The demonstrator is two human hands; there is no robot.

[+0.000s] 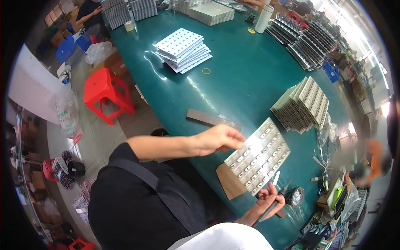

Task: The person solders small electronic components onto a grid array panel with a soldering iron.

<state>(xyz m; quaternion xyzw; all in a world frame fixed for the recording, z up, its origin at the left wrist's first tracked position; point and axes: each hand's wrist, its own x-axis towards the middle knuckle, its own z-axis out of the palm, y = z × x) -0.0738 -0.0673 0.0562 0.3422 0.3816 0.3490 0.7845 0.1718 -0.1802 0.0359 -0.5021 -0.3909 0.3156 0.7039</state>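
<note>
A flat metal-coloured panel (pixel 262 155) with rows of small rectangular slots is held tilted above the green table. My left hand (pixel 219 138) pinches its upper-left edge between thumb and fingers. At its lower corner, my right hand (pixel 266 205) supports the panel with the fingertips. That same hand is closed round a slim dark pen-like tool (pixel 273 204) with a pointed tip. Just right of it lies a roll of shiny tape (pixel 295 196). Beneath the panel, a brown flat piece (pixel 230 182) rests at the table edge, and a grey bar (pixel 212 120) lies beyond my left hand.
Similar panels stand in a stack (pixel 303 104) at the right of the green table (pixel 233 83). White panels form another stack (pixel 181 48) farther off. Dark trays (pixel 308 43) and a white bottle (pixel 264 18) are at the far right. A red stool (pixel 107 93) stands left.
</note>
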